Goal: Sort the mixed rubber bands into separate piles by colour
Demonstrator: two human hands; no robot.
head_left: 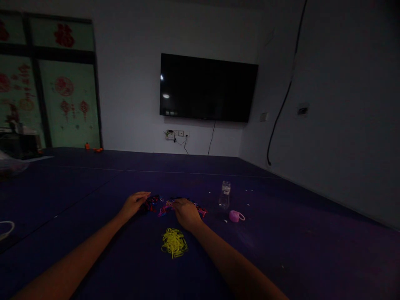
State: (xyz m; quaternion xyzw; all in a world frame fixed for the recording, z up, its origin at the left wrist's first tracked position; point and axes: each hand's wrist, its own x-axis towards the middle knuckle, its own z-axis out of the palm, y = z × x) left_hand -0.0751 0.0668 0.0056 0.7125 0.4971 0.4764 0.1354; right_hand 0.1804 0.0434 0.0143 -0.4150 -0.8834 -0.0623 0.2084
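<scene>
Small rubber bands in dark, red, pink and blue point(166, 207) lie in a loose heap on the purple surface. At the heap's left end is my left hand point(133, 205), its fingers stretched toward the dark bands and apart, with nothing visible held. My right hand point(186, 213) rests over the right part, fingers closed at the pink bands; the palm hides some of them. Nearer to me, between my forearms, sits a separate pile of yellow rubber bands point(174, 243). To the right a clear plastic bottle point(224, 196) stands without a lid, beside a pink cap with a loop point(234, 216).
Small white scraps point(225, 221) are scattered around the bottle. A white loop point(6, 229) and a clear plastic bag point(12, 164) lie at the left. Small orange objects point(98, 150) sit at the far edge. A television point(208, 87) hangs on the wall ahead.
</scene>
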